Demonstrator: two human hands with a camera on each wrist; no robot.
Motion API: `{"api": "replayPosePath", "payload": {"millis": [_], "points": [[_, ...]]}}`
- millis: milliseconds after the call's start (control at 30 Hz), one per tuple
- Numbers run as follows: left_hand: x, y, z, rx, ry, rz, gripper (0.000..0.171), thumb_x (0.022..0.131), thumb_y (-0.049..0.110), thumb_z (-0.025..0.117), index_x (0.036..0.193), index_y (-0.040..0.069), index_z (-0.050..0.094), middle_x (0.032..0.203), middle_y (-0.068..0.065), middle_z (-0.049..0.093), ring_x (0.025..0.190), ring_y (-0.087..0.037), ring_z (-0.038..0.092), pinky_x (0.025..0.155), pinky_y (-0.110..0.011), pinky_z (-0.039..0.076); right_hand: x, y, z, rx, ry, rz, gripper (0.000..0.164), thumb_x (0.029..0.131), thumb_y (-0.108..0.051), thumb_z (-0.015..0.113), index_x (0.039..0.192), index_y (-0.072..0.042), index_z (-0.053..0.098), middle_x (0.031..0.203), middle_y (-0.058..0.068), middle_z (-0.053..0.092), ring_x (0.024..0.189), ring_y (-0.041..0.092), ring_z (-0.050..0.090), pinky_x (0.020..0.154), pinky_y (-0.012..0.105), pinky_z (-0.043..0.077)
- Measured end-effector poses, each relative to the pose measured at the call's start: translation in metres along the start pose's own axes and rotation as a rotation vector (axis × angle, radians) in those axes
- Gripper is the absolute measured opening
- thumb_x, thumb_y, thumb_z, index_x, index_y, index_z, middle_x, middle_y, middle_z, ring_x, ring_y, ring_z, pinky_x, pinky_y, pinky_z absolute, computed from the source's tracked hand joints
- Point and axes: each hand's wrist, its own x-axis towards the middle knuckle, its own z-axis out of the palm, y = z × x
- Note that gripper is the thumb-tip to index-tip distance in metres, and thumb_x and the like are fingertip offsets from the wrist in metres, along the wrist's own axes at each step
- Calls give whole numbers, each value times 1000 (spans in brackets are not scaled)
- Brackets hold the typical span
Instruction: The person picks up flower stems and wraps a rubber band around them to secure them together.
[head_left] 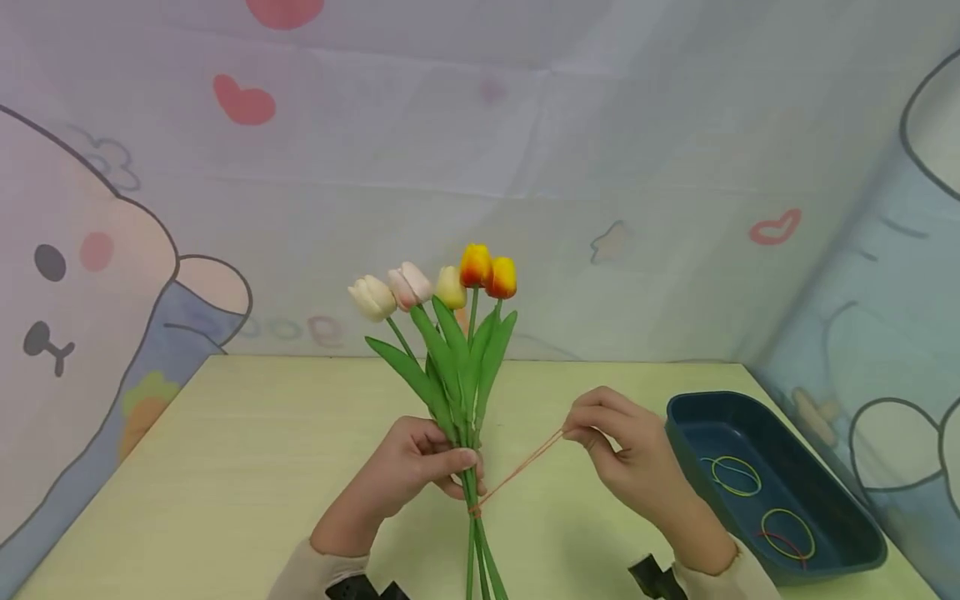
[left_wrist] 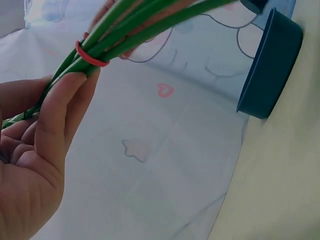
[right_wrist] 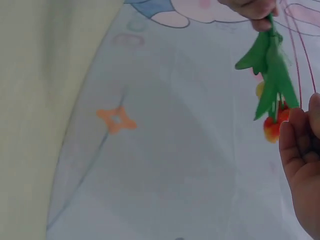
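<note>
My left hand [head_left: 423, 467] grips a bunch of artificial tulips [head_left: 461, 367] by the stems, blooms up, over the table. The blooms are cream, pale pink, yellow and orange-red. Just below that hand a red rubber band [head_left: 474, 509] loops round the stems; the left wrist view shows the loop [left_wrist: 91, 56] close by the fingertips. To the right, my right hand [head_left: 626, 450] pinches the band's other end and stretches it out taut from the stems. Two taut strands [right_wrist: 301, 55] run between the bunch and the right hand [right_wrist: 305, 155] in the right wrist view.
A dark blue tray [head_left: 738, 417] stands on the right of the pale table [head_left: 262, 467]. Several coloured rubber bands [head_left: 787, 533] lie in it. Behind the table hangs a printed cloth [head_left: 600, 125] with hearts and cartoon animals.
</note>
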Motion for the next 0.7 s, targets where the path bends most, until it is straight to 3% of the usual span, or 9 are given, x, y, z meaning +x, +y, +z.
{"api": "replayPosePath", "payload": {"millis": [100, 167, 233, 333, 467, 567, 700], "points": [[0, -1, -1, -142, -59, 40, 23, 95, 6, 59, 98, -16, 65, 82, 0, 72, 75, -13, 71, 67, -30, 62, -8, 11, 11, 64, -12, 50, 11, 94, -12, 61, 86, -8, 67, 84, 3, 59, 75, 9, 53, 63, 17, 47], [0, -2, -3, -245, -92, 73, 17, 97, 3, 54, 101, -6, 68, 87, 0, 71, 79, -14, 72, 70, -30, 61, -16, 16, 21, 114, -13, 91, 6, 90, -3, 63, 86, -7, 66, 84, 4, 60, 75, 11, 53, 62, 18, 47], [0, -3, -4, -329, -107, 87, 19, 98, 2, 50, 104, 4, 67, 90, -1, 71, 82, -15, 71, 73, -31, 61, -23, 20, 33, 174, -17, 135, 12, 85, 7, 65, 86, -6, 65, 83, 6, 59, 76, 13, 54, 62, 20, 48], [0, -6, -4, -418, -98, 99, 18, 100, 3, 46, 111, 2, 61, 93, -1, 70, 86, -16, 72, 77, -31, 61, -32, 18, 51, 255, -23, 243, 18, 81, 13, 66, 86, -4, 66, 83, 9, 60, 74, 14, 56, 61, 21, 52], [0, -6, -2, -510, -57, 104, 20, 102, 3, 44, 111, 2, 61, 93, -1, 67, 88, -17, 71, 81, -27, 59, -40, 11, 71, 363, -40, 399, 9, 84, 8, 65, 85, -1, 65, 83, 11, 59, 74, 10, 57, 63, 22, 56], [2, -4, 0, -568, 17, 104, 20, 102, 3, 43, 105, 5, 63, 92, -1, 66, 89, -15, 71, 80, -24, 59, -44, 6, 85, 445, -56, 471, 2, 87, 3, 64, 85, 3, 64, 83, 13, 59, 76, 7, 57, 66, 22, 57], [3, -2, 4, -606, 147, 116, 21, 101, 0, 43, 101, 5, 63, 91, -3, 66, 89, -15, 71, 78, -21, 58, -48, -8, 100, 581, -86, 623, 14, 93, -4, 61, 89, 9, 62, 84, 15, 61, 79, 4, 60, 73, 22, 57]]}}
